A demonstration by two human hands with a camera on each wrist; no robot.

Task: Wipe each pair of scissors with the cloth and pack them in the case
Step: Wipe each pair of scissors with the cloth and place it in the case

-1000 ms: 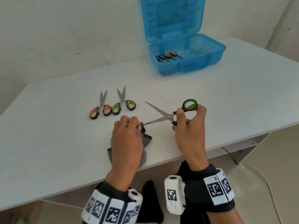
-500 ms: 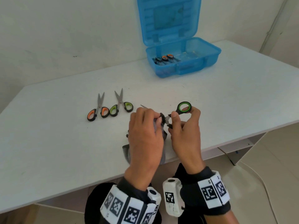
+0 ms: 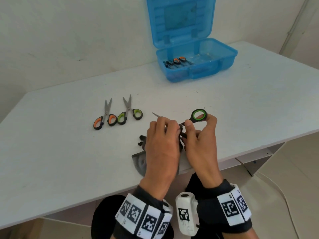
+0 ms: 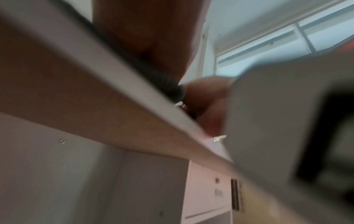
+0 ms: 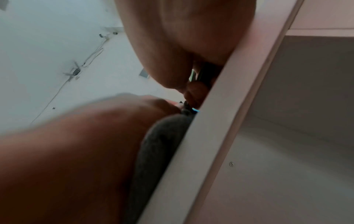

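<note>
My right hand (image 3: pixel 198 128) holds the handle of a pair of green-handled scissors (image 3: pixel 198 115) above the table's front edge; its round green ring shows above my fingers. My left hand (image 3: pixel 164 133) grips the grey cloth (image 3: pixel 139 161) around one blade near the pivot, and the other blade's tip pokes out to the left. The cloth hangs down onto the table under my left hand and shows in the right wrist view as a dark grey cloth (image 5: pixel 159 150). The open blue case (image 3: pixel 198 66) at the back holds scissors with orange and dark handles.
An orange-handled pair of scissors (image 3: pixel 104 116) and a second green-handled pair (image 3: pixel 129 111) lie side by side on the white table (image 3: pixel 51 152), left of my hands. The case lid stands upright against the wall. Both wrist views look up past the table's edge.
My left hand slid the cloth along the blade from its tip toward the pivot, close to my right hand. The scissors stayed in my right hand.
</note>
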